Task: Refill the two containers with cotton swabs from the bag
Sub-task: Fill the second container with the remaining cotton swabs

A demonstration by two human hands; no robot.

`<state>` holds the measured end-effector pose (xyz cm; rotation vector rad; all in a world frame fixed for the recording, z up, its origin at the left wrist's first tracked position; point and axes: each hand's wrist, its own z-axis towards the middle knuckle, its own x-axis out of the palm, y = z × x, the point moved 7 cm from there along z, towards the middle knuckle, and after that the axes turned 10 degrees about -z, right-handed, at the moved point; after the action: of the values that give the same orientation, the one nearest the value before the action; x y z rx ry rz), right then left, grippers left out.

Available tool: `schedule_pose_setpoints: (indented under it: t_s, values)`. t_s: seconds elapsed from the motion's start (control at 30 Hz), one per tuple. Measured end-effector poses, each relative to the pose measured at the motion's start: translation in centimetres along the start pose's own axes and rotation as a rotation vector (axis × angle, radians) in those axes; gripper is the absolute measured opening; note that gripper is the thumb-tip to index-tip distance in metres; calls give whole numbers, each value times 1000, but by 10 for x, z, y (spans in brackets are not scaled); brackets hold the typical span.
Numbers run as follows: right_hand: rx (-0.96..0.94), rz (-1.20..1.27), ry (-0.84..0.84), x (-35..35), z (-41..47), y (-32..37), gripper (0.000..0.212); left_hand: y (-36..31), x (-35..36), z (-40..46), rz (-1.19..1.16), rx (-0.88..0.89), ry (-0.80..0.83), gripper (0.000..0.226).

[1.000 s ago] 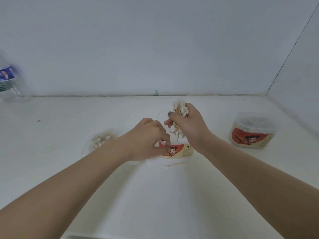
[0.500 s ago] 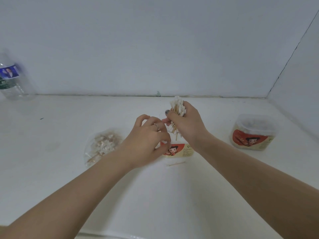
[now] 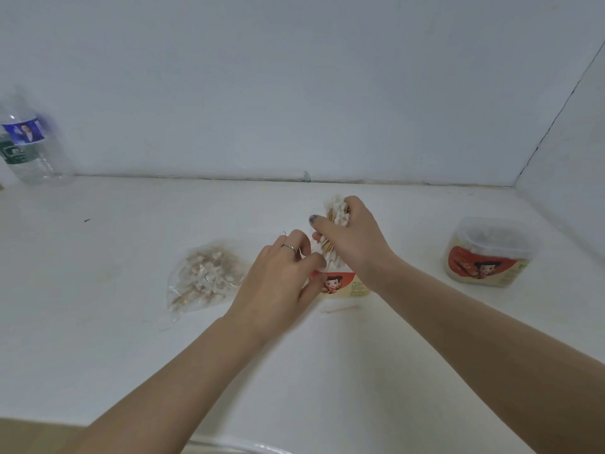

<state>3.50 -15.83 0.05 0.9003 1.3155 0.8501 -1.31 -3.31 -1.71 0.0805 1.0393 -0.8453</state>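
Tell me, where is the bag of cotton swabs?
The bag of cotton swabs lies flat on the white table, just left of the left hand, in the head view.

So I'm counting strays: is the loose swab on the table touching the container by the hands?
Apart. The head view shows the loose swab lying on the table just in front of the near container, with a strip of bare surface between them.

The person is wearing no sleeves that show; both forearms are showing bare up to the near edge. The left hand (image 3: 278,283) is wearing a thin silver ring (image 3: 289,247) on one finger. The right hand (image 3: 352,244) is wearing dark grey polish on the thumbnail (image 3: 313,218).
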Motion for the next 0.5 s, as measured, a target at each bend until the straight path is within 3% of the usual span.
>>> schedule_pose_setpoints:
  t_s: [0.17, 0.5]
  values:
    - [-10, -33, 4, 1, 0, -1, 36, 0, -1, -2, 6, 10, -2, 13]
    - [-63, -139, 38, 4, 1, -2, 18, -2, -9, -2, -137, -34, 39, 16]
